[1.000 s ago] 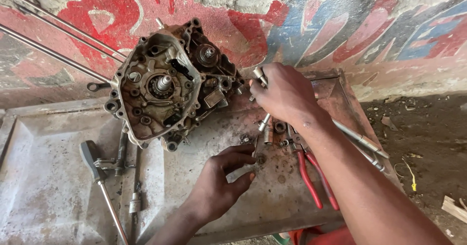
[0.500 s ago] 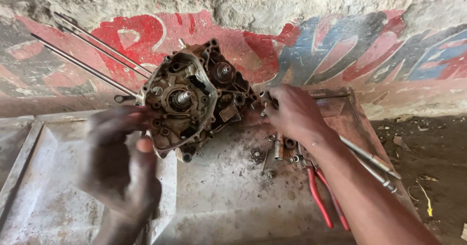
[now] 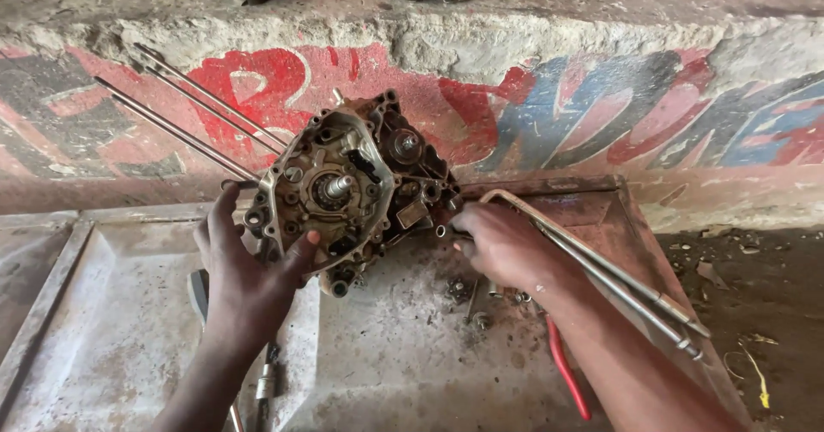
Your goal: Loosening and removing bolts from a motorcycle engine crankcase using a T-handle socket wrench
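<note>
One engine crankcase (image 3: pixel 348 187) stands on edge at the far side of one dented metal tray (image 3: pixel 112 329), leaning towards the painted wall (image 3: pixel 549 114) behind it. From its left flank three long thin studs (image 3: pixel 184 110) run up and to the left, so the long axis slants from near right to far left. The case is grimy grey aluminium, greasy, with one short shaft (image 3: pixel 336 185) jutting from the middle of its open face towards the camera.

The left hand (image 3: pixel 249 269) wraps the lower left rim of the case, thumb pressed on the cover edge, fingers closed round it. The right hand (image 3: pixel 502 243) sits at the case's right edge, fingers curled together; whether they pinch a small part there is hard to tell. Two long bent steel bars (image 3: pixel 618 282) lie just behind that wrist. A few loose bolts (image 3: pixel 476 299) lie below the hand, and one red-handled pair of pliers (image 3: pixel 566 372) near right.
</note>
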